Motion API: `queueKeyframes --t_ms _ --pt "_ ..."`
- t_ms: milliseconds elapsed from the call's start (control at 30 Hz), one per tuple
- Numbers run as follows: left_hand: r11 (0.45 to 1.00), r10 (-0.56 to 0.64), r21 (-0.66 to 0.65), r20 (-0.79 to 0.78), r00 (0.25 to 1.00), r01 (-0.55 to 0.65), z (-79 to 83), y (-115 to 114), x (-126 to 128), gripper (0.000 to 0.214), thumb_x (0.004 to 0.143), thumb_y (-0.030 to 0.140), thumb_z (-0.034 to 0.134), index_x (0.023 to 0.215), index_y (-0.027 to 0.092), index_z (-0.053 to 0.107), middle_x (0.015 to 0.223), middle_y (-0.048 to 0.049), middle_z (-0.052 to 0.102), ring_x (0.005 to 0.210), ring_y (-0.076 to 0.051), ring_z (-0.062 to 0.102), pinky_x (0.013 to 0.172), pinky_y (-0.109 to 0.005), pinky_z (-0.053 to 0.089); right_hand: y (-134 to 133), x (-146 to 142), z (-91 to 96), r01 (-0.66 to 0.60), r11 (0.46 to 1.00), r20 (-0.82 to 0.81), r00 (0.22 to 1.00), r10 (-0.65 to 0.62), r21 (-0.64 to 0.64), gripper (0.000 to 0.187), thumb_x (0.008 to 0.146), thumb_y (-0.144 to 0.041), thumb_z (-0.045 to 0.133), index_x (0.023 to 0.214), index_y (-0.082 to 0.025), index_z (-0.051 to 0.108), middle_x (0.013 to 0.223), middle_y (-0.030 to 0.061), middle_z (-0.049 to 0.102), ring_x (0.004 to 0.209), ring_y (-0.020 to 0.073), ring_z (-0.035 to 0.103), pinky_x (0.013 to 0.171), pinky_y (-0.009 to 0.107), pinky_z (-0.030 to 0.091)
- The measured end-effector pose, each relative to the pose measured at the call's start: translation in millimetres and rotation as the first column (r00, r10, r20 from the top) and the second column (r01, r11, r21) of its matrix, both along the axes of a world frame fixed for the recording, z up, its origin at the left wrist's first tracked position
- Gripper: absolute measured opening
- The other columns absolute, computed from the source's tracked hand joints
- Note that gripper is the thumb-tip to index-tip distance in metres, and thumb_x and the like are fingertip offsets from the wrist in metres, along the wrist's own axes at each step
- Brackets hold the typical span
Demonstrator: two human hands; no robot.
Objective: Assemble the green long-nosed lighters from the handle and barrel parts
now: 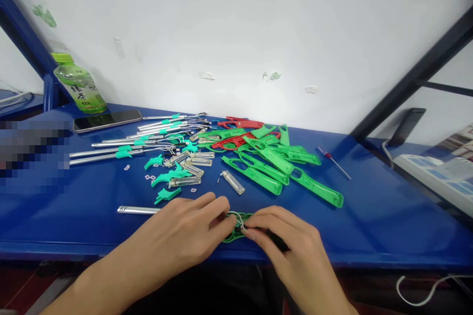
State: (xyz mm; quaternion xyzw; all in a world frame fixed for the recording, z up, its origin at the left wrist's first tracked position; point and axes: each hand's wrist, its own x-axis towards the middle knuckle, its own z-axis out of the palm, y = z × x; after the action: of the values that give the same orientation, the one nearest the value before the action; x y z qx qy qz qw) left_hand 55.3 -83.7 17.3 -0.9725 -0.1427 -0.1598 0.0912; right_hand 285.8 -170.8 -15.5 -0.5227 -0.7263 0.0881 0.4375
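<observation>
My left hand [185, 231] and my right hand [284, 238] meet near the front edge of the blue table [369, 216]. Both pinch a green plastic handle piece [236, 226] with thin wires on it. A silver metal tube [136, 210] runs out to the left from under my left hand. Most of the green piece is hidden by my fingers.
A pile of green handle shells [281, 170] and red ones [240, 124] lies beyond my hands. Silver tubes with teal fittings [121, 150], small clear parts [232, 182], a phone [107, 120], a green drink bottle [79, 83] and a small screwdriver [334, 161] also lie on the table.
</observation>
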Motion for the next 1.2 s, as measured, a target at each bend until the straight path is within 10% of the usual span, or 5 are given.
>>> queueKeyframes --t_ms 1200 --pt "1.0 0.004 0.013 0.059 0.998 -0.005 -12.7 3 -4 0.033 0.112 0.005 0.035 0.117 0.023 0.063 0.101 -0.0019 0.065 0.073 -0.018 0.064 0.056 -0.033 0.041 -2 -4 -5.3 -0.015 0.997 0.008 1.0 0.015 0.072 0.01 0.107 -0.016 0.073 0.104 -0.023 0.081 0.101 0.0006 0.081 0.088 0.0163 0.076 0.083 0.028 0.062"
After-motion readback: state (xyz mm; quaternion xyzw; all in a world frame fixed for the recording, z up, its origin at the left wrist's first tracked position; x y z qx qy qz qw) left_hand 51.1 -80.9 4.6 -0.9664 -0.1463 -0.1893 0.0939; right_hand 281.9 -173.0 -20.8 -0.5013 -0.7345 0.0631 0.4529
